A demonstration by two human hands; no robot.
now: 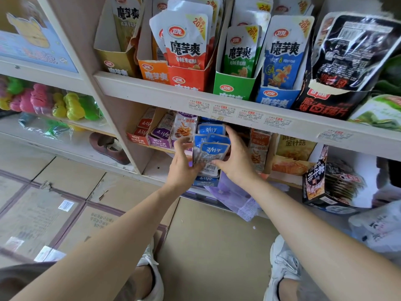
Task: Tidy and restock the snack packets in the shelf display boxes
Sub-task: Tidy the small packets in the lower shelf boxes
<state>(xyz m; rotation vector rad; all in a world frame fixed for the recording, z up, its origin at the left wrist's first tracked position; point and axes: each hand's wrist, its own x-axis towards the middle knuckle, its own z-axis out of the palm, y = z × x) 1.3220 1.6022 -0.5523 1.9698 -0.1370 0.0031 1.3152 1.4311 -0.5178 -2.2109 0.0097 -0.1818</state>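
A bunch of small blue snack packets stands in a blue display box on the lower shelf. My left hand is against the bunch's left side, thumb on the front, fingers blurred. My right hand presses the bunch's right side with straight fingers reaching up behind the packets and the thumb across the front packet's barcode. Purple and red display boxes of the same snack stand to the left.
The upper shelf carries orange, red, green and blue boxes of tall packets overhanging the lower shelf. A black box stands at the lower right. A purple plastic bag and flattened cardboard lie on the floor.
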